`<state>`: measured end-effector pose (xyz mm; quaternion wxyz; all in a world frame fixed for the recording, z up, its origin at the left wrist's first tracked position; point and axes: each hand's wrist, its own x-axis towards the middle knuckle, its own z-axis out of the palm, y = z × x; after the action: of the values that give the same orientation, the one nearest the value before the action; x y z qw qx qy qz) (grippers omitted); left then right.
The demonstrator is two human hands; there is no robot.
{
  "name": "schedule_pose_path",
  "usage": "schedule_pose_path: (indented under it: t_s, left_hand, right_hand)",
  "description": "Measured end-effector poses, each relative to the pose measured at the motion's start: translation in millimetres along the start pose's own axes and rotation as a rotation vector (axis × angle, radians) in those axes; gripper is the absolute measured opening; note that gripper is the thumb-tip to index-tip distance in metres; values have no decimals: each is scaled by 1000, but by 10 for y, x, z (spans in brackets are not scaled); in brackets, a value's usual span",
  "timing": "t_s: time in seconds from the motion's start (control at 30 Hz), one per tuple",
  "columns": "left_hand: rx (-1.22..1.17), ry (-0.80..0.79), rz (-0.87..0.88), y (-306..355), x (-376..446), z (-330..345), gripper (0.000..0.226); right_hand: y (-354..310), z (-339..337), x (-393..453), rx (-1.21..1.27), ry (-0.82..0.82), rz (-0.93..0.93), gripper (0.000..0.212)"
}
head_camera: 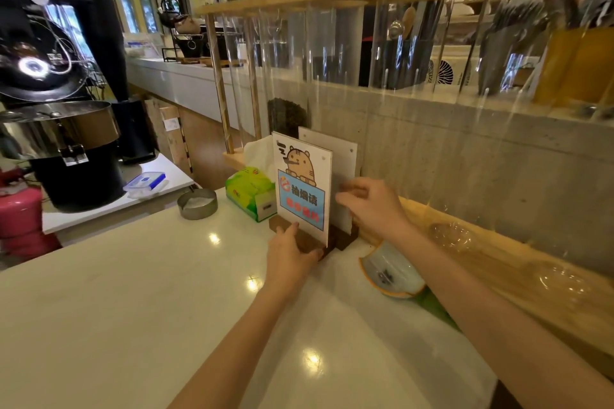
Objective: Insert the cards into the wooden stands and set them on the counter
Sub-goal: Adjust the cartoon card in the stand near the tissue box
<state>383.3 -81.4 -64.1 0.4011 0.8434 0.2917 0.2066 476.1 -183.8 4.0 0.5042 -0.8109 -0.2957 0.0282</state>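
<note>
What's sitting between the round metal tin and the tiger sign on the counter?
In the head view, a green tissue box sits on the counter between the metal tin and the tiger sign, close to the sign's left edge.

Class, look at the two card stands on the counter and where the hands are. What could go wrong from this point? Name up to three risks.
1. The tiger card stands tall on a narrow wooden stand; the left hand nudging that base could tip it.
2. The right hand holds the plain card close behind, so the two cards may knock together.
3. The right forearm passes just above the ceramic cup and could bump it.
</note>
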Motion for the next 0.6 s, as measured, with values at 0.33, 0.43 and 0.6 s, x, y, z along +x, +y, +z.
schedule_pose_path:
  t_s: [0.33, 0.43, 0.6]
  left_hand:
    - [76, -34, 75, -38, -26, 57, 45]
    - [75, -38, 75, -38, -34, 71, 45]
    - [74, -37, 71, -28, -52, 94, 45]
  right_hand:
    - [-123, 172, 24, -71, -72, -28, 25]
    - [-134, 147, 11, -57, -80, -9, 24]
    - [-132, 112, -16, -34, -87, 9, 24]
